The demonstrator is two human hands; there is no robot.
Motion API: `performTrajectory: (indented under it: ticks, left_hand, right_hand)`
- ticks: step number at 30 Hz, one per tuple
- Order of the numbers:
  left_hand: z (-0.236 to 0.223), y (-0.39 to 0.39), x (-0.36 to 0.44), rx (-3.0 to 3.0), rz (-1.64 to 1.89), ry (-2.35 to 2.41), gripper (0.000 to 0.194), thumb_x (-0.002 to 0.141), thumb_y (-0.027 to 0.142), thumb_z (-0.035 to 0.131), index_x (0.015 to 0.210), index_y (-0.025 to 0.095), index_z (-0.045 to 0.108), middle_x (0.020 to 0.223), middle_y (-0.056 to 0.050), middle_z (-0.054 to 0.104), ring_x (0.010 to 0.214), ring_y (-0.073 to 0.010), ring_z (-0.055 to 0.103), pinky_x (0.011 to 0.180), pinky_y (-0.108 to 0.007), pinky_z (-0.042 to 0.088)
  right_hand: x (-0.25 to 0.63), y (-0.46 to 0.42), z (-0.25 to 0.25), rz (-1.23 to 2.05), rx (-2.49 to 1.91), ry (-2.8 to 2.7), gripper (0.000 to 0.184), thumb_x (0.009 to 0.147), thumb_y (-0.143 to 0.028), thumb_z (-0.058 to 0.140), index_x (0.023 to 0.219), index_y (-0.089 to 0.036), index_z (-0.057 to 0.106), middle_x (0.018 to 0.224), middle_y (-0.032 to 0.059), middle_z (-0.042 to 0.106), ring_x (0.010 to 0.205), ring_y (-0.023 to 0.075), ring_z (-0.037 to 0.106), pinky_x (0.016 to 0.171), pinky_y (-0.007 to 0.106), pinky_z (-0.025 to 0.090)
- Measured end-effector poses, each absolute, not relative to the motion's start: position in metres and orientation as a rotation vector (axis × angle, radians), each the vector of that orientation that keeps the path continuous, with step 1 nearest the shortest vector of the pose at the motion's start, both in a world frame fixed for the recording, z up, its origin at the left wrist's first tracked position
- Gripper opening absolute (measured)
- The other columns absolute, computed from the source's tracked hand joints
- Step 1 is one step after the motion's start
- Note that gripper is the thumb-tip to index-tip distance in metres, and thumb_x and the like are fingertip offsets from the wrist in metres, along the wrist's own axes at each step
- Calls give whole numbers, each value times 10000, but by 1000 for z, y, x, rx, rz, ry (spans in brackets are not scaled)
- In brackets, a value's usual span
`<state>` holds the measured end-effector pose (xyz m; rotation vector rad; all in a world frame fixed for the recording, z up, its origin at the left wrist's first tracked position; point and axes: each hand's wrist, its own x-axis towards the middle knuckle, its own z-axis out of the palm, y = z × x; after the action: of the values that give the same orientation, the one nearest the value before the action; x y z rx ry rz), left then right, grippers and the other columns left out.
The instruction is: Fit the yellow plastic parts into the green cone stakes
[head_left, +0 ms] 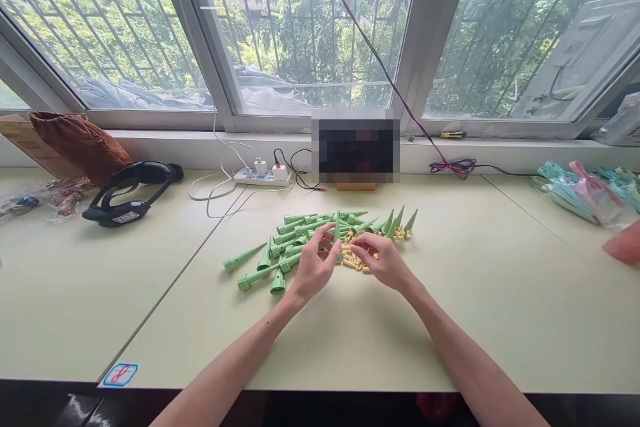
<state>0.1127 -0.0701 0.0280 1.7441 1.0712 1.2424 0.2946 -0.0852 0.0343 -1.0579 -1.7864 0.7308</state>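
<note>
My left hand (319, 260) is closed round a green plastic watering spike (337, 225), held upright with its point up. Just to its right, my right hand (383, 259) pinches at a small yellow plastic piece (352, 245), partly hidden by the fingertips. Between and below the hands lies a pile of small yellow pieces (356, 263). Many loose green spikes (260, 275) lie heaped to the left of and behind my left hand. Beyond my right hand, several green spikes (411, 221) stand point up with yellow pieces at their bases.
A power strip (263, 177) with white cables and a pixelated dark screen (355, 150) stand along the back. A black headset (133, 195) and a brown pouch (80, 147) are at the left. Bagged plastic items (585, 190) lie at the right; a cable bundle (453, 167) hangs by the sill.
</note>
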Motion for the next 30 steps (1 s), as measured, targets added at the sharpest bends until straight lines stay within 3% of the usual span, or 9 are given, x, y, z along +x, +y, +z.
performTrajectory:
  ticks: [11,14,19,30]
  left_hand:
    - [30,-73,113,1807,1246,1063,393,902,351,557,1266,207,518,960,-38,557,703,-109,539,596,-215,510]
    - [30,-73,113,1798,1246,1075,389,904,355,554,1263,211,519,959,-36,557,706,-109,541,596,-213,504]
    - [29,-72,113,1782,1256,1089,380,903,350,556,1256,214,523,949,-32,557,703,-109,542,563,-196,479]
    - [28,-72,113,1783,1269,1074,370,907,346,557,1250,213,521,943,-26,538,706,-102,540,560,-196,473]
  right_hand:
    - [295,-84,31,718,-1104,-1825,413,984,-422,427,649,-195,513,584,-13,512,540,125,455,520,254,365]
    - [295,-84,33,726,-1097,-1823,376,976,-428,448,708,-193,567,621,-4,547,557,130,479,524,256,384]
    - [295,-85,33,723,-1053,-1808,212,916,-397,579,949,-200,651,850,41,658,653,147,554,575,272,460]
    - [294,-84,34,658,-1032,-1768,156,880,-352,654,897,-199,685,813,42,668,695,165,594,608,292,499]
